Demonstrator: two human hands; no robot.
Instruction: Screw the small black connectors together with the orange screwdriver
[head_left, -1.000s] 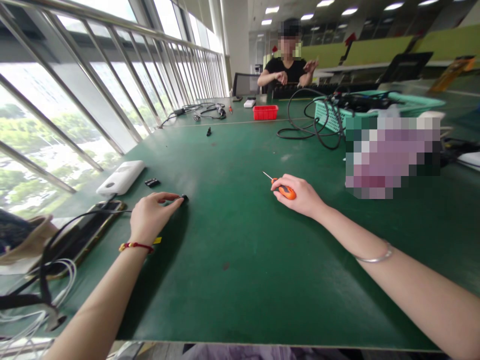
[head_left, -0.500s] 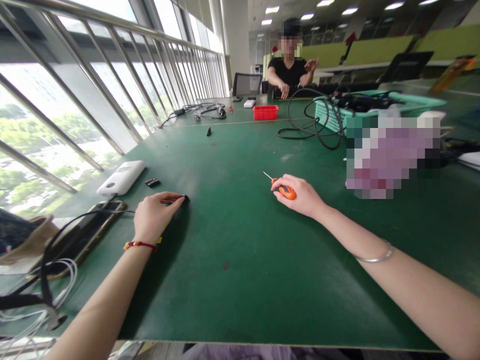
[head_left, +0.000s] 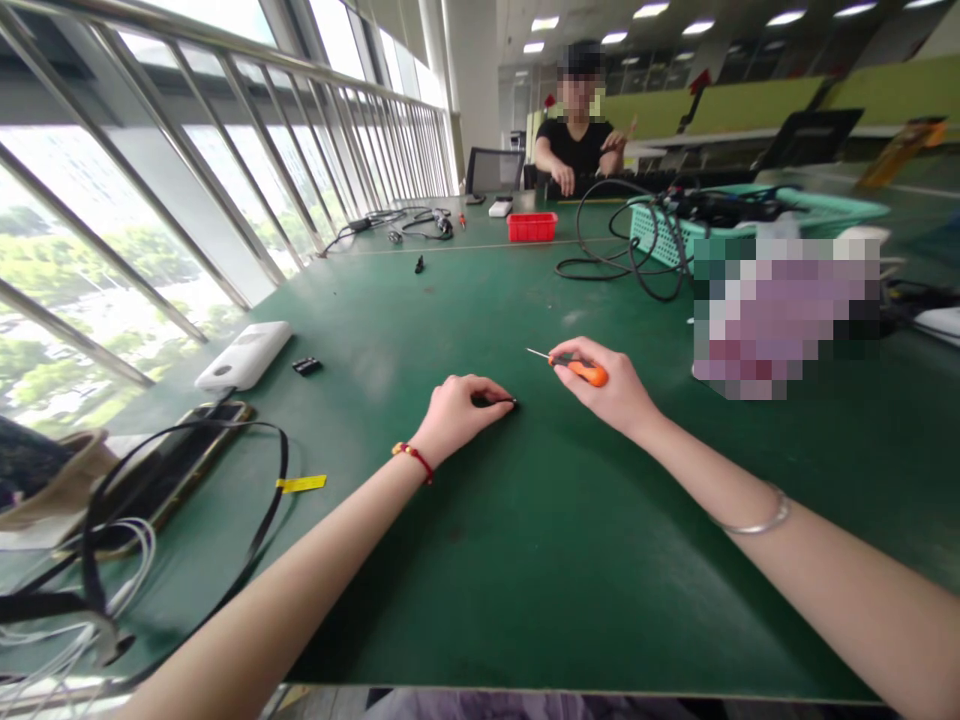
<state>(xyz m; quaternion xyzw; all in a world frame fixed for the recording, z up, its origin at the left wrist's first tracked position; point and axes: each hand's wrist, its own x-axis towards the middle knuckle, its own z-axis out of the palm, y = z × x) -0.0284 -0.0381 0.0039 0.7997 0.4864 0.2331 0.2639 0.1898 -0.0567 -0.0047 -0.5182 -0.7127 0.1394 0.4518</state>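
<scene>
My left hand point(head_left: 463, 412), with a red bracelet at the wrist, is over the middle of the green table point(head_left: 480, 560). Thumb and fingertips pinch a tiny dark piece point(head_left: 514, 402), too small to name. To its right, my right hand point(head_left: 611, 388) is closed around a screwdriver point(head_left: 589, 372) with an orange and black handle. The screwdriver's thin metal shaft points left, its tip apart from the dark piece. A small black part point(head_left: 306, 366) lies on the table to the left, beside a white power bank point(head_left: 244, 356).
At the left lie a phone point(head_left: 169, 480) and a black cable with a yellow tag point(head_left: 302, 484). Farther off are a small black piece point(head_left: 419, 264), a red bin point(head_left: 532, 227) and a teal basket point(head_left: 652, 235) with cables. A person point(head_left: 576, 145) sits at the far end.
My left hand has moved right, from near the small black part to the table's middle, still pinching the tiny piece. My right hand has turned the screwdriver slightly and shifted a little right.
</scene>
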